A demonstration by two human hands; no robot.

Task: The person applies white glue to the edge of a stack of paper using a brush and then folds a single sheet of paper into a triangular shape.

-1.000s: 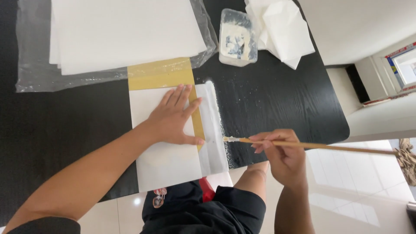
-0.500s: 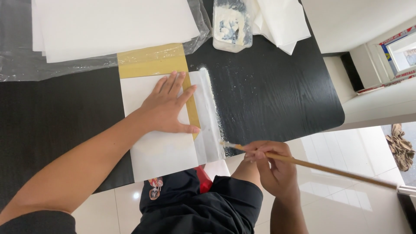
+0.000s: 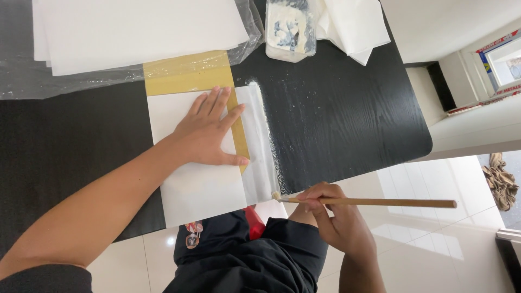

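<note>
Black wood-grain table [image 3: 347,119], rounded corner at the right. On it lie a white sheet [image 3: 190,179] over a tan strip [image 3: 184,76], a plastic-wrapped paper stack [image 3: 135,32], a paste tub [image 3: 290,30], crumpled tissue [image 3: 355,27] and white smears [image 3: 271,135].

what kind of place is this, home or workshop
Probably a room at home used for paper craft: a black wood-grain table on glossy white floor tiles, a stack of white paper sheets, and a tub of white paste.

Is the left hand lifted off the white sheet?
No, the left hand lies flat, palm down, on the white sheet and yellow strip.
</note>
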